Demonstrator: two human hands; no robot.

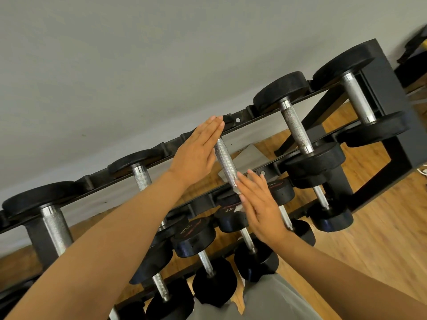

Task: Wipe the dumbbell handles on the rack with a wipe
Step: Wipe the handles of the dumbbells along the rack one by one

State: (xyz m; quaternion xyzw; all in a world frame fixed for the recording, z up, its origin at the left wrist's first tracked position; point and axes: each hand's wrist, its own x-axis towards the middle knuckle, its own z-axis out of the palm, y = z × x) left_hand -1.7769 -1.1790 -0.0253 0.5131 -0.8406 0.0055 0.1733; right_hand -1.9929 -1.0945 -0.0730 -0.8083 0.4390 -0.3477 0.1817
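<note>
A black dumbbell rack (245,116) runs across the view with several black dumbbells on its tiers. The middle top-tier dumbbell shows its knurled steel handle (225,162). My left hand (196,153) is flat with straight fingers beside the handle's far end and hides the head there. My right hand (261,204) is flat too, its fingertips touching the handle's near end. Neither hand grips anything. I see no wipe in either hand; a small pale scrap (238,207) shows under my right fingers, too small to identify.
On the top tier, other dumbbells (297,128) sit to the right and others (55,225) to the left. Smaller dumbbells (203,262) fill the lower tiers. A grey wall (115,65) stands behind the rack, over a wooden floor (381,227). Grey clothing (265,303) shows at the bottom.
</note>
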